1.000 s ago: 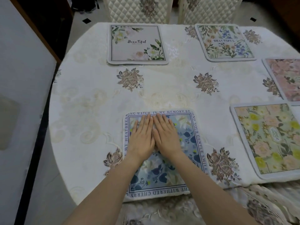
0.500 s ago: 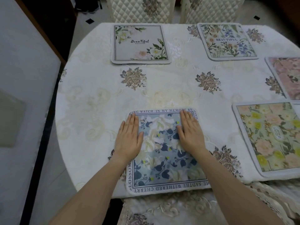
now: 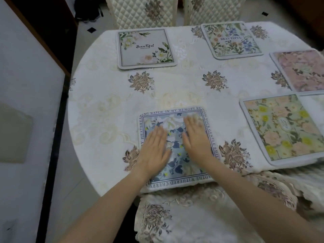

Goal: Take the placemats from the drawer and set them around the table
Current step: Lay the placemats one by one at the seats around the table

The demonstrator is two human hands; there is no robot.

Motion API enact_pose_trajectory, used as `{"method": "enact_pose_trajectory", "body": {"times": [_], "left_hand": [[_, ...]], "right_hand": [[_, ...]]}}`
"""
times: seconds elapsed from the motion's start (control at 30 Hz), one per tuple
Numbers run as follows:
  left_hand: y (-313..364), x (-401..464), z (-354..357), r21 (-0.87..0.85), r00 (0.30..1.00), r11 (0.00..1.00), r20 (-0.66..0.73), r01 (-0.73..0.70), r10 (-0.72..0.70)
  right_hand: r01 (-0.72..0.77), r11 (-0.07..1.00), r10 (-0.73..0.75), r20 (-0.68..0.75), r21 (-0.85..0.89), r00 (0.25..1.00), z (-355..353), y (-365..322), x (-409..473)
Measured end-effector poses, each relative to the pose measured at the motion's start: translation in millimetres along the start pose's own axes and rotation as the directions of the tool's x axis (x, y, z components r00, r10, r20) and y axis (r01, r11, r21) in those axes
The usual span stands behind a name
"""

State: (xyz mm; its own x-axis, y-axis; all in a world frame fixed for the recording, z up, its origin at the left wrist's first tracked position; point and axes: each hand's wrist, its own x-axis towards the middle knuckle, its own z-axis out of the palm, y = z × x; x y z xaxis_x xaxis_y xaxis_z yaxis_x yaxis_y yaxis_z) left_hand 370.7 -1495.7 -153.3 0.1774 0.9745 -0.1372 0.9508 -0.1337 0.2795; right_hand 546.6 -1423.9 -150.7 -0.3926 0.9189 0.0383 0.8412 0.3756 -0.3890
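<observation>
A round table (image 3: 108, 109) wears a cream cloth with brown flower patches, and five square mats lie flat on it. The blue mat (image 3: 175, 137) with words around its edge sits at 6 o'clock, right at the table's near edge. The white "Beautiful" mat (image 3: 146, 48) is at 11 o'clock, the blue-flower mat (image 3: 231, 40) at 1 o'clock, the pink mat (image 3: 303, 69) at 2 o'clock, and the yellow-flower mat (image 3: 284, 127) at 4 o'clock.

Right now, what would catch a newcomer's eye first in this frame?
Both hands, left hand and right hand, lie flat on the blue floral placemat at the table's near edge. Four more floral placemats ring the cream tablecloth, the yellow-flowered placemat at right being brightest.
</observation>
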Motion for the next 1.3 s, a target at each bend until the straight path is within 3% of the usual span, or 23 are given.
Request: {"method": "enact_pose_trajectory", "body": {"times": [0.13, 0.27, 0.6, 1.13, 1.3], "left_hand": [[18, -16, 34, 0.058, 0.993, 0.991, 0.012, -0.119, 0.119], [10, -25, 50, 0.112, 0.985, 0.979, 0.043, -0.17, 0.166], [0, -28, 51, 0.025, 0.991, 0.991, 0.01, -0.134, 0.134], [-45, -52, 44, 0.018, 1.0, 1.0, -0.006, 0.0, 0.0], [-43, -52, 39, 0.093, 1.0, 0.996, 0.027, 0.007, -0.009]], "right_hand": [[0.141, 0.989, -0.133, 0.156, -0.045, 0.979, 32, -16, -44], [0.1, 0.99, -0.078, 0.211, -0.098, 0.974, 54, -12, -59], [0.203, 0.975, -0.179, 0.221, -0.093, 0.959, 43, 14, -57], [0.014, 0.991, 0.01, 0.185, -0.132, 0.983, 18, 62, -62], [-0.057, 0.992, 0.075, 0.166, -0.111, 0.983, 14, 61, -63]]}}
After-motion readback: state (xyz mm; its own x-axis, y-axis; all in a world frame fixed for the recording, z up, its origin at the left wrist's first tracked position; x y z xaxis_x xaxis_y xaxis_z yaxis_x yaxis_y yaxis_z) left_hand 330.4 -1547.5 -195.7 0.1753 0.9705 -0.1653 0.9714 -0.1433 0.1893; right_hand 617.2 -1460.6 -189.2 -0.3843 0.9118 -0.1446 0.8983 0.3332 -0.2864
